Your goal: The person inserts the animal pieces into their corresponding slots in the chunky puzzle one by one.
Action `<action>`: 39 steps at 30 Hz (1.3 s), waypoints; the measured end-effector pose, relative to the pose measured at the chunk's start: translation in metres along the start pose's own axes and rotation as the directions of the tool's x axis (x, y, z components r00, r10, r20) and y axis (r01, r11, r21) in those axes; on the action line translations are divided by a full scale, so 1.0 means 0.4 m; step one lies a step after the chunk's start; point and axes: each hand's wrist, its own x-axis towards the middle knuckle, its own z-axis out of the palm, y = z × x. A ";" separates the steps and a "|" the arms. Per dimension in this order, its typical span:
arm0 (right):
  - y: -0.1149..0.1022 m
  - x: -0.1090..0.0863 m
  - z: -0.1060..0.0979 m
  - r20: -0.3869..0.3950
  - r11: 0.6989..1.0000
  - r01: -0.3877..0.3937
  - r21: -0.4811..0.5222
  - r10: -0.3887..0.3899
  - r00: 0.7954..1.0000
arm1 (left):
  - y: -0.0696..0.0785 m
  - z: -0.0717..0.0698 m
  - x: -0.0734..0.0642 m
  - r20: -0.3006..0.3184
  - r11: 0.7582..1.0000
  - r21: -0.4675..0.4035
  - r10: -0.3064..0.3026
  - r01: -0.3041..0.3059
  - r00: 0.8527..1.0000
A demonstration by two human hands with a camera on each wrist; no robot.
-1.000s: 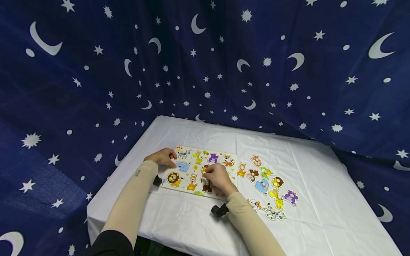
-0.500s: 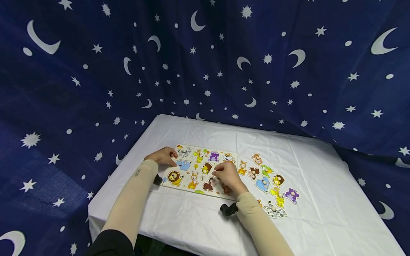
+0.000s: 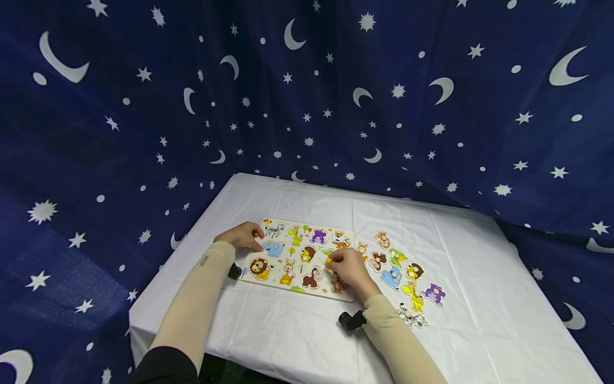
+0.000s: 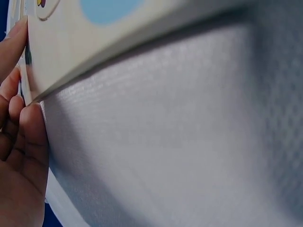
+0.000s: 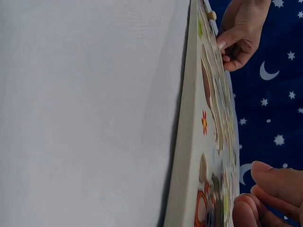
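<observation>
A wooden peg puzzle board [image 3: 273,277] with animal pictures lies on the table. My left hand [image 3: 242,236] grips its left edge; in the left wrist view the thumb lies against the board's side and the fingertips [image 4: 33,113] are at its corner. My right hand [image 3: 352,268] is over the board's right part, thumb and fingers loosely curled, with no piece visible between them in the right wrist view. It overlaps the crocodile picture, just above the monkey picture [image 3: 338,282]. A lion piece [image 3: 259,269] sits in the board's lower left, with a knob [image 5: 211,15].
Loose knobbed animal pieces lie right of the board, among them an elephant [image 3: 390,277], a giraffe [image 3: 414,297], a purple hippo [image 3: 434,294], a hedgehog [image 3: 414,271] and a zebra [image 3: 411,316]. A white cloth covers the table [image 3: 479,282]; a starry blue curtain [image 3: 297,96] hangs behind.
My right hand has moved right across the board, from over the hedgehog and gorilla pictures to the right edge, uncovering them. My left hand has stayed at the left edge.
</observation>
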 end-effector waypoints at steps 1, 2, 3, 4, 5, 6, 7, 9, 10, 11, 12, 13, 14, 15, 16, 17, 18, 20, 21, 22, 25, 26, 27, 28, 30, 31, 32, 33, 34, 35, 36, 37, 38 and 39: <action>0.003 -0.002 -0.001 -0.001 1.000 -0.003 0.006 0.003 1.000 | 0.000 0.001 0.001 0.001 1.000 -0.002 -0.003 0.003 1.000; 0.007 -0.003 -0.002 -0.003 1.000 -0.002 0.008 0.002 1.000 | -0.001 0.002 0.002 0.000 1.000 -0.004 -0.006 0.006 1.000; 0.010 -0.005 -0.004 -0.009 1.000 0.000 0.010 0.001 1.000 | -0.002 0.003 0.003 -0.002 1.000 -0.005 -0.010 0.010 1.000; 0.012 -0.006 -0.006 -0.013 1.000 -0.004 0.013 0.004 1.000 | -0.003 0.003 0.004 -0.005 1.000 -0.004 -0.011 0.011 1.000; 0.015 -0.008 -0.009 -0.017 1.000 -0.004 0.014 0.005 1.000 | -0.005 0.004 0.006 -0.008 1.000 -0.002 -0.011 0.011 1.000; 0.017 -0.009 -0.011 -0.022 1.000 -0.001 0.014 0.002 1.000 | -0.007 0.004 0.007 -0.010 1.000 -0.002 -0.010 0.010 1.000; 0.020 -0.010 -0.013 -0.025 1.000 -0.003 0.013 0.003 1.000 | -0.009 0.005 0.009 -0.013 1.000 0.000 -0.007 0.007 1.000; 0.026 -0.011 -0.017 -0.029 1.000 -0.008 0.004 0.008 1.000 | -0.012 0.005 0.011 -0.016 1.000 0.000 -0.004 0.004 1.000; 0.028 -0.012 -0.018 -0.031 1.000 -0.011 -0.003 0.011 0.999 | -0.013 0.006 0.012 -0.016 1.000 0.001 -0.002 0.002 1.000; 0.030 -0.012 -0.020 -0.031 1.000 -0.010 -0.006 0.010 0.999 | -0.014 0.006 0.013 -0.015 1.000 -0.001 0.000 0.000 1.000; 0.032 -0.013 -0.022 -0.035 1.000 -0.010 -0.006 0.010 0.999 | -0.015 0.006 0.014 -0.017 1.000 -0.002 0.000 0.000 1.000; 0.033 -0.013 -0.023 -0.035 1.000 -0.015 -0.005 0.015 0.999 | -0.014 0.006 0.014 -0.019 1.000 -0.003 0.001 -0.001 1.000; 0.034 -0.014 -0.025 -0.038 1.000 -0.015 -0.006 0.015 0.999 | -0.014 0.006 0.014 -0.018 1.000 -0.003 0.004 -0.004 1.000; 0.035 -0.015 -0.028 -0.039 1.000 -0.018 -0.003 0.018 0.999 | -0.013 0.005 0.015 -0.019 1.000 0.000 0.008 -0.008 1.000; 0.036 -0.016 -0.031 -0.042 1.000 -0.015 -0.004 0.015 0.999 | -0.012 0.005 0.014 -0.019 1.000 0.002 0.012 -0.012 1.000; 0.036 -0.018 -0.033 -0.042 1.000 -0.019 -0.001 0.019 0.999 | -0.011 0.004 0.014 -0.019 1.000 0.003 0.015 -0.015 1.000; 0.037 -0.019 -0.035 -0.040 1.000 -0.024 0.000 0.024 0.999 | -0.010 0.003 0.013 -0.020 1.000 0.005 0.017 -0.017 1.000; 0.038 -0.023 -0.039 -0.035 0.999 -0.036 -0.003 0.036 0.999 | -0.007 0.002 0.012 -0.017 1.000 0.010 0.020 -0.020 1.000; 0.038 -0.025 -0.041 -0.032 0.999 -0.043 -0.002 0.043 0.999 | -0.006 0.002 0.012 -0.017 1.000 0.011 0.018 -0.018 1.000; 0.039 -0.028 -0.043 -0.031 0.999 -0.049 -0.001 0.049 0.998 | -0.005 0.001 0.012 -0.016 1.000 0.010 0.015 -0.015 1.000; 0.045 -0.035 -0.047 -0.036 0.998 -0.066 0.006 0.066 0.997 | -0.005 0.001 0.012 -0.015 1.000 0.013 0.014 -0.013 1.000; 0.047 -0.037 -0.049 -0.037 0.997 -0.075 0.010 0.075 0.997 | -0.005 0.001 0.012 -0.013 1.000 0.014 0.014 -0.014 1.000; 0.050 -0.040 -0.050 -0.039 0.997 -0.080 0.014 0.081 0.996 | -0.005 0.001 0.013 -0.012 1.000 0.016 0.014 -0.014 1.000; 0.053 -0.042 -0.052 -0.044 0.996 -0.085 0.015 0.085 0.995 | -0.006 0.001 0.013 -0.012 1.000 0.018 0.016 -0.016 1.000; 0.059 -0.045 -0.057 -0.052 0.996 -0.092 0.015 0.092 0.994 | -0.006 0.001 0.013 -0.011 1.000 0.015 0.016 -0.015 1.000; 0.062 -0.047 -0.059 -0.056 0.996 -0.093 0.013 0.093 0.994 | -0.006 0.001 0.013 -0.011 1.000 0.013 0.014 -0.014 1.000; 0.065 -0.048 -0.061 -0.057 0.995 -0.099 0.014 0.099 0.993 | -0.006 0.000 0.013 -0.012 1.000 0.009 0.012 -0.012 1.000; 0.068 -0.049 -0.063 -0.060 0.996 -0.093 0.008 0.093 0.994 | -0.007 0.000 0.013 -0.012 1.000 0.008 0.011 -0.011 1.000; 0.071 -0.051 -0.065 -0.065 0.996 -0.093 0.004 0.093 0.994 | -0.007 0.000 0.013 -0.012 1.000 0.005 0.009 -0.009 1.000; 0.074 -0.053 -0.067 -0.068 0.996 -0.094 0.001 0.094 0.993 | -0.007 0.000 0.012 -0.010 1.000 0.002 0.008 -0.008 1.000; 0.077 -0.055 -0.070 -0.071 0.996 -0.093 -0.002 0.093 0.993 | -0.007 0.001 0.012 -0.009 1.000 0.003 0.008 -0.008 1.000; 0.079 -0.058 -0.072 -0.075 0.995 -0.096 -0.005 0.095 0.993 | -0.008 0.001 0.013 -0.007 1.000 0.004 0.009 -0.009 1.000; 0.082 -0.061 -0.075 -0.079 0.995 -0.096 -0.010 0.095 0.992 | -0.009 0.001 0.013 -0.005 1.000 0.005 0.010 -0.010 1.000; 0.085 -0.065 -0.078 -0.086 0.995 -0.095 -0.019 0.093 0.992 | -0.009 0.002 0.014 -0.003 1.000 0.008 0.012 -0.012 1.000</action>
